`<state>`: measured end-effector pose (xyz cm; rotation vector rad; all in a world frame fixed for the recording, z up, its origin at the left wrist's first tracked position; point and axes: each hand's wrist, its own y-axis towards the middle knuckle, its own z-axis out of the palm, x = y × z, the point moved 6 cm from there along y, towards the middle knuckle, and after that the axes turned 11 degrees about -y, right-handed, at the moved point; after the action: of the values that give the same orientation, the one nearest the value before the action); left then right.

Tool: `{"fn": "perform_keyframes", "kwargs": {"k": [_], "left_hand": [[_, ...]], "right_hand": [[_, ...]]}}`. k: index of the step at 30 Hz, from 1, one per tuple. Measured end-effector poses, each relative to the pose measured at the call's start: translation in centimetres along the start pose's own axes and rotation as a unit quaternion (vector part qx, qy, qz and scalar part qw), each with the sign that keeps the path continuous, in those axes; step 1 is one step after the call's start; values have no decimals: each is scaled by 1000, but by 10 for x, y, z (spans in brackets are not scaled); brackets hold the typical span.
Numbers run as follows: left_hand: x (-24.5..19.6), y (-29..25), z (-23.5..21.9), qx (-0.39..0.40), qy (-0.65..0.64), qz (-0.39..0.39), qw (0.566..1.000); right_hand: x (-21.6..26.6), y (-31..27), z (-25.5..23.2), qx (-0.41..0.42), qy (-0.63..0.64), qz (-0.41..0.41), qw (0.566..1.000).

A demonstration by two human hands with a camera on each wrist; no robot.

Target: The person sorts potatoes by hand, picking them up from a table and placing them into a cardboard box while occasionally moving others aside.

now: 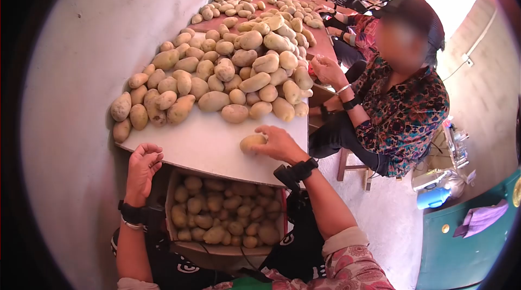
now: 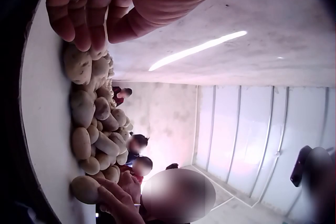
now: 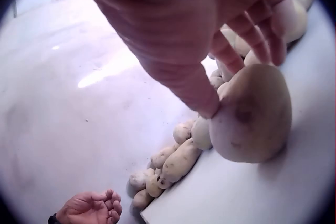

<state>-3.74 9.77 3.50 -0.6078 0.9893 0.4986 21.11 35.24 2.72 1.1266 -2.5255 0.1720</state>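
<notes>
In the head view, my right hand holds one potato on the white tabletop, thumb and fingers at its side. The right wrist view shows that potato close up, with the thumb against it. My left hand is above the table's near left edge, palm turned up, fingers loosely bent around nothing. A large heap of potatoes lies beyond both hands. Below the table edge, a cardboard box holds many potatoes.
A wall runs along the left. At the right a person in a patterned shirt sits by the table, with others farther back. A wooden stool and a green cabinet stand at the right.
</notes>
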Motion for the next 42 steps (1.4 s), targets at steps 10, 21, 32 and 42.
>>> {"fn": "perform_keyframes", "kwargs": {"k": [10, 21, 32, 42], "left_hand": [[8, 2, 12, 8, -1, -6, 1000], [5, -1, 10, 6, -12, 1, 1000], [2, -4, -3, 5, -10, 9, 1000], [-1, -5, -8, 4, -12, 15, 1000]], "right_hand": [[58, -40, 20, 31, -23, -133, 990], [61, -41, 20, 50, -39, -121, 991], [26, -28, -16, -173, -21, -62, 983], [1, -26, 0, -144, -152, 19, 978]]}}
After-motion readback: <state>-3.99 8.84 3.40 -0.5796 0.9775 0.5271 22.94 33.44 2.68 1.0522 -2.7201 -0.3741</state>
